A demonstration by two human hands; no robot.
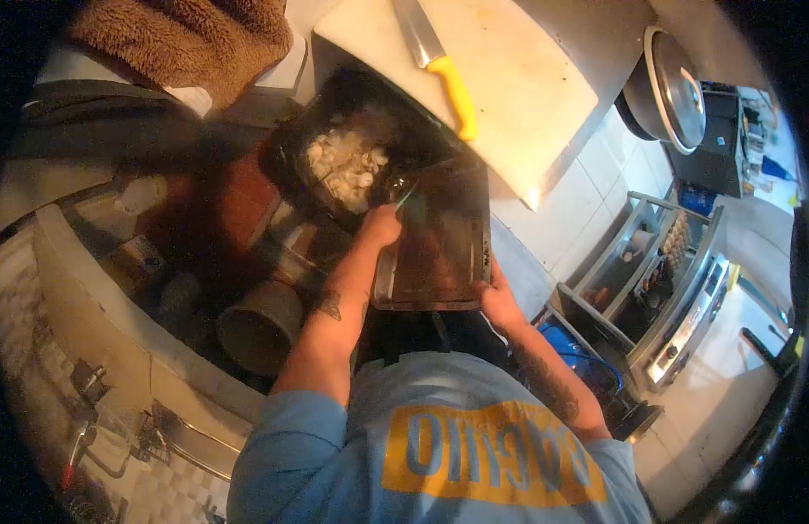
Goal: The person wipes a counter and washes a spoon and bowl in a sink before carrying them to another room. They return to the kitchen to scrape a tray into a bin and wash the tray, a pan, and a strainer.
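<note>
A dark rectangular baking tray (435,253) is held low in front of my body, its far end beside a dark-lined bin (291,144). My right hand (499,299) grips the tray's near right corner. Over the tray's left edge, my left hand (383,225) is closed on a thin, pale greenish implement (407,194); its kind is too blurred to tell. Whitish scraps (348,166) lie in the bin, just beyond my left hand. Some marks show on the tray's bottom.
Beyond the tray, a yellow-handled knife (457,96) lies on a white cutting board (527,96). A lidded pot (671,87) stands at upper right, above an open drawer unit (649,253) containing eggs. A brown towel (186,44) hangs at upper left. A grey bucket (260,327) sits below.
</note>
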